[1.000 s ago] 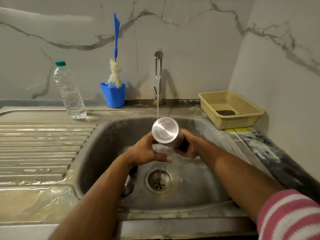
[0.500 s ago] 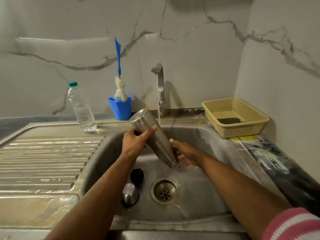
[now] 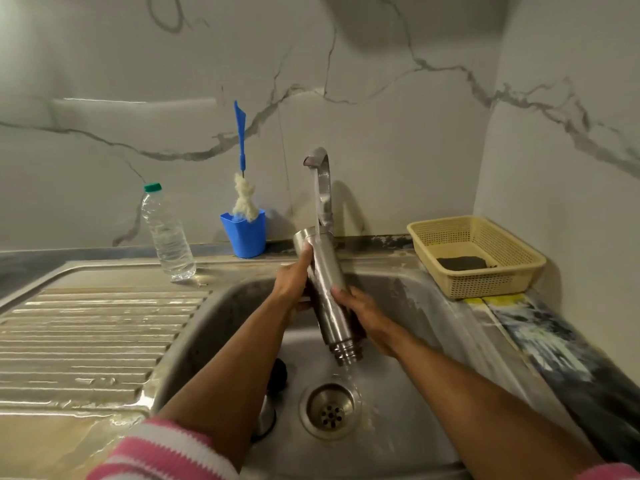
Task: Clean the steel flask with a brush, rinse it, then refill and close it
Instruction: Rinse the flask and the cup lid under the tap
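Head view: flask [image 3: 323, 289] steeply tilted, mouth down.

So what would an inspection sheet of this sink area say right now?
Surface: wet steel sink with ribbed drainboard.
Job's things: steel flask held mouth down under the running tap, water draining out; brush standing in a blue cup; dark cap lying in the basin.
Clutter: plastic bottle; yellow basket holding a dark pad.
Grips: left hand and right hand both hold the flask.
Cables: nothing seen.
Surroundings: marble-look wall.
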